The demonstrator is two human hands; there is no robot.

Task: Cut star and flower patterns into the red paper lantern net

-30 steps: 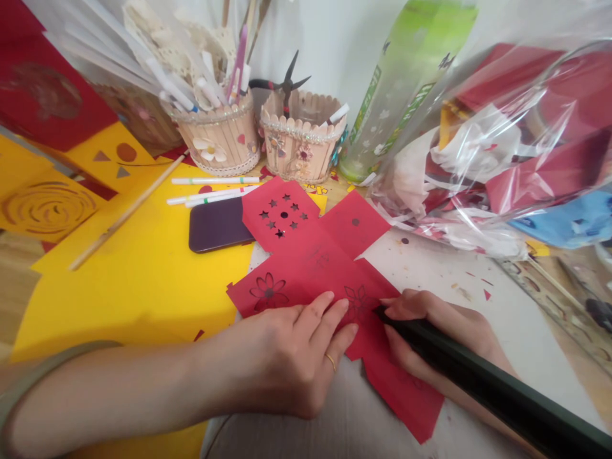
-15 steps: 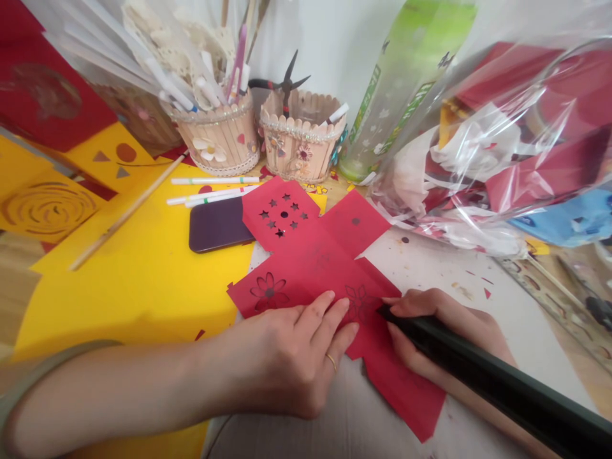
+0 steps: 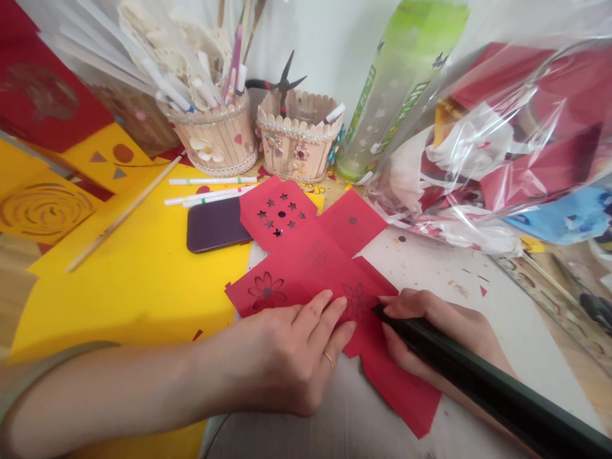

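A cross-shaped sheet of red paper lies over a grey-white board. It bears a ring of star cut-outs, a cut flower and drawn flower outlines. My left hand, a ring on one finger, rests on the paper's lower middle, fingers stretched out and pressing it flat. In my right hand is a long black pen-shaped tool, gripped near its lower end. Its tip points at the paper just right of a drawn flower; whether it is a knife or a pen, I cannot tell.
Behind the paper stand two decorated stick-built cups, one full of pens, the other with pliers. A dark phone-like slab and white pens lie on yellow paper. A clear plastic bag fills the back right.
The whole view has shifted slightly, so everything appears a little further left. Both hands keep almost the same places on the red paper.
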